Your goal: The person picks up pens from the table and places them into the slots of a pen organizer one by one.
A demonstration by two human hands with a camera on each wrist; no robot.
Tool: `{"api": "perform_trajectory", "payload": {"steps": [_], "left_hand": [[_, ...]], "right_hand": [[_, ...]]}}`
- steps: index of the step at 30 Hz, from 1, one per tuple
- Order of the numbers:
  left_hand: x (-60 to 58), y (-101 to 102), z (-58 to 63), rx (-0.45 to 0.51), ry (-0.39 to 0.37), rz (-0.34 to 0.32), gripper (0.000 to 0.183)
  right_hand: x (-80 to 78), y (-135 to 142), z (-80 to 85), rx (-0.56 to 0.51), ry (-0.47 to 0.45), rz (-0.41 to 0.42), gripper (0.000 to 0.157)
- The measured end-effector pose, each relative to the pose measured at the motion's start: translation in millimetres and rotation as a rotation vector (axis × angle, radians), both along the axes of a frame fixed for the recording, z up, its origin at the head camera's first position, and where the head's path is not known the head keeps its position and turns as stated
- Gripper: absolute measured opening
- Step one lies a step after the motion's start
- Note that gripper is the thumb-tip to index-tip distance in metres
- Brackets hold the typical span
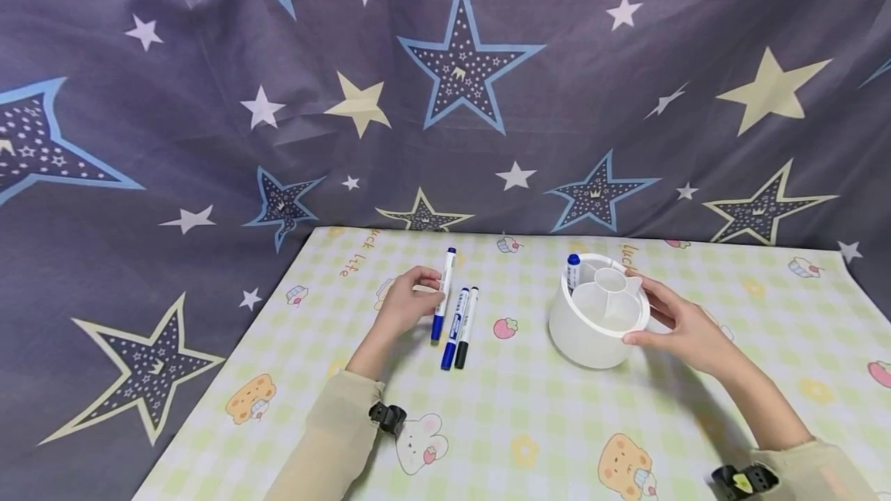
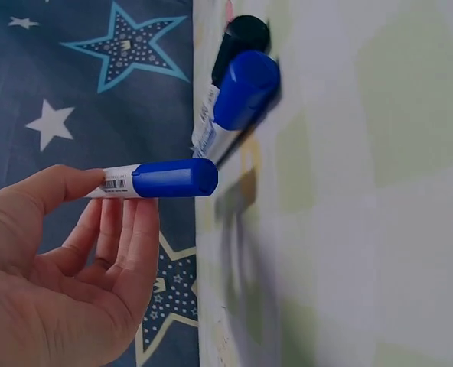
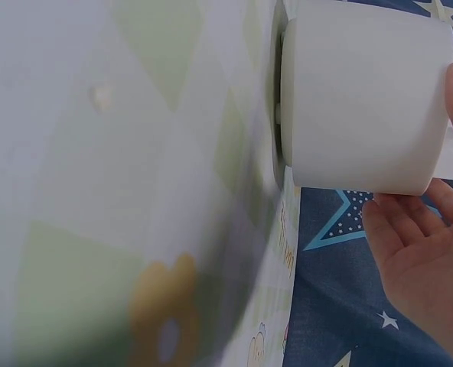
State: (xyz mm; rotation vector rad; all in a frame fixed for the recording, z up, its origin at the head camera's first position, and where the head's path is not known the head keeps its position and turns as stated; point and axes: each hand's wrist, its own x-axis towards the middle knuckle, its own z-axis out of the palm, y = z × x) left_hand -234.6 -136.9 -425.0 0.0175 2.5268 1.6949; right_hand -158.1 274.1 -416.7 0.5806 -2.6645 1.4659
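My left hand point(image 1: 407, 301) pinches a blue-capped marker point(image 2: 173, 177) between thumb and fingers, holding it off the table with the cap end toward me. Just right of it, a second blue-capped marker point(image 1: 454, 331) and a black-capped marker point(image 1: 467, 331) lie side by side on the cloth. A round white pen holder point(image 1: 585, 337) with inner compartments stands farther right. One blue-ended marker point(image 1: 573, 270) is upright in its left rear compartment. My right hand point(image 1: 682, 327) grips the holder's right side near the rim, thumb at the near side and fingers round the far side.
A checked cloth with cartoon prints point(image 1: 525, 408) covers the table. Behind it and along its left hangs a dark curtain point(image 1: 459, 161) with stars. Dark wrist straps point(image 1: 387, 417) are on both sleeves.
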Motion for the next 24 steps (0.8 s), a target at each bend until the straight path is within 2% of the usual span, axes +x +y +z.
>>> {"api": "perform_trajectory", "payload": {"steps": [10, 18, 24], "left_hand": [[6.0, 7, 10.9, 0.144, 0.073, -0.028, 0.032], [12.0, 14, 20.8, 0.216, 0.138, -0.066, 0.033], [16.5, 24, 27.9, 0.247, 0.159, -0.084, 0.032]], "right_hand": [[-0.7, 0, -1.2, 0.009, 0.01, -0.013, 0.086], [-1.4, 0, -1.5, 0.008, 0.007, -0.013, 0.087], [-0.7, 0, -1.4, 0.006, 0.003, -0.014, 0.087]]}}
